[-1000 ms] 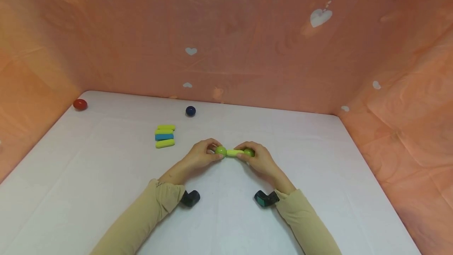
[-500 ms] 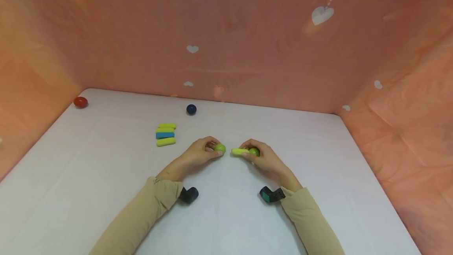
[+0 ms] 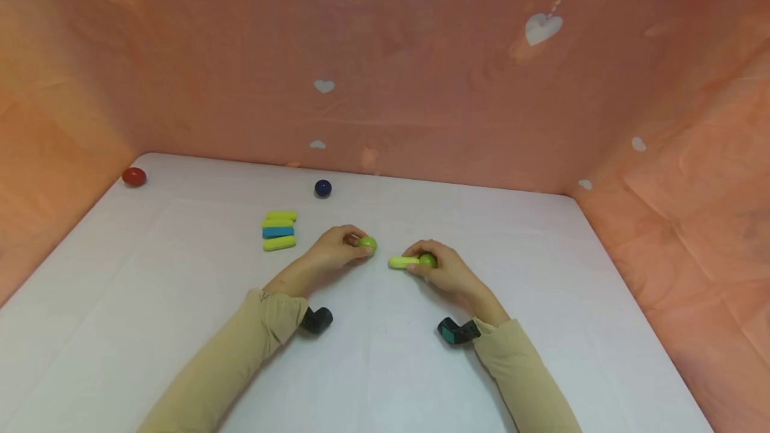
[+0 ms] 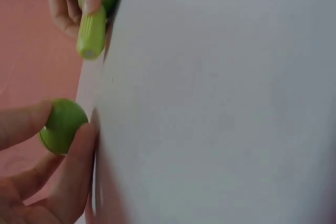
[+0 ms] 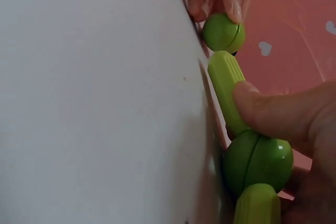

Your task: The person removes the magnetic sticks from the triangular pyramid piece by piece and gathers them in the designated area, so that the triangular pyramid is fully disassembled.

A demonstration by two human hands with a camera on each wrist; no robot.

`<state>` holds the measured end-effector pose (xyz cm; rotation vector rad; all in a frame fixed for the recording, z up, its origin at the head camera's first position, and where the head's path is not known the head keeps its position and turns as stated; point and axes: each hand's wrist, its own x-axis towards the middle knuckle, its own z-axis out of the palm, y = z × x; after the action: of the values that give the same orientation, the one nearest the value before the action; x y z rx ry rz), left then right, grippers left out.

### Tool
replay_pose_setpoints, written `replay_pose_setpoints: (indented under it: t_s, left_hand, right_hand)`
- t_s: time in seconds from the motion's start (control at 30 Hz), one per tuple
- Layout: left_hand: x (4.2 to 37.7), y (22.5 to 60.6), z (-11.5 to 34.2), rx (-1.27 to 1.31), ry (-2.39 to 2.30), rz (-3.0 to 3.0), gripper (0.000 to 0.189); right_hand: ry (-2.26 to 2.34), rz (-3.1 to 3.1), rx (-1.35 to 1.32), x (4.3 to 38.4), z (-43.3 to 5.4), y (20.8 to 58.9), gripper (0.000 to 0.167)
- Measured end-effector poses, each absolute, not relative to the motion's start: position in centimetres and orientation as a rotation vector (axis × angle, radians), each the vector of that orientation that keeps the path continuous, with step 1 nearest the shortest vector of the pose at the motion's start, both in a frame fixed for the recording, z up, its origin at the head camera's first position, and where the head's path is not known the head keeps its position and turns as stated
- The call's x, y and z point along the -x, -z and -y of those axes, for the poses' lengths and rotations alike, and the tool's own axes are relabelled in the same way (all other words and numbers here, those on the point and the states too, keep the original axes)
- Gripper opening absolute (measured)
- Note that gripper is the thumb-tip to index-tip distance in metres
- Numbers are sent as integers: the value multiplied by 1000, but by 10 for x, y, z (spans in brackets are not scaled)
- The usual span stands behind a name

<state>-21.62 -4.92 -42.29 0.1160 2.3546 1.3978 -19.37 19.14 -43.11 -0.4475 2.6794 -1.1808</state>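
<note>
My left hand pinches a shiny green ball between thumb and fingers, close over the white table. To its right, my right hand grips a joined piece: a yellow-green stick with a second green ball at its end. A further yellow-green stick leads off the far side of that ball in the right wrist view. The thumb lies along the first stick, whose free end points toward the left hand's ball. A gap separates them in the head view.
Left of the hands, several yellow-green sticks lie in a stack-like row with a blue stick among them. Behind them sits a dark blue ball. A red ball is at the back left corner. Orange cloth hangs behind the table.
One second ago the stick's free end met the left hand's ball. The two have come apart; my left hand has shifted left and slightly back with its ball, the right hand slightly right.
</note>
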Motion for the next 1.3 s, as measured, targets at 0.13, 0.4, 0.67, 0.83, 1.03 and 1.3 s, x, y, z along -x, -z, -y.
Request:
replay_pose_setpoints:
  t_s: [0.13,0.4,0.67,0.83,1.03,1.3]
  left_hand:
    - [226,420,51,-44,-1444,-2325,40]
    - [246,425,48,144,-1680,-2260,43]
    - [267,427,36,293,-1918,-2256,44]
    - [276,425,31,332,-1991,-2217,44]
    - [285,423,26,311,-1988,-2237,45]
    - [291,426,22,280,-1937,-2351,43]
  right_hand:
    - [1133,-2706,431,193,-191,432,19]
    - [1145,-2700,432,191,-190,431,18]
    - [1126,-2700,429,191,-190,429,18]
    - [1120,-2694,410,191,-189,429,18]
    - [1144,-2702,381,191,-189,428,17]
    - [1171,-2700,402,191,-190,429,16]
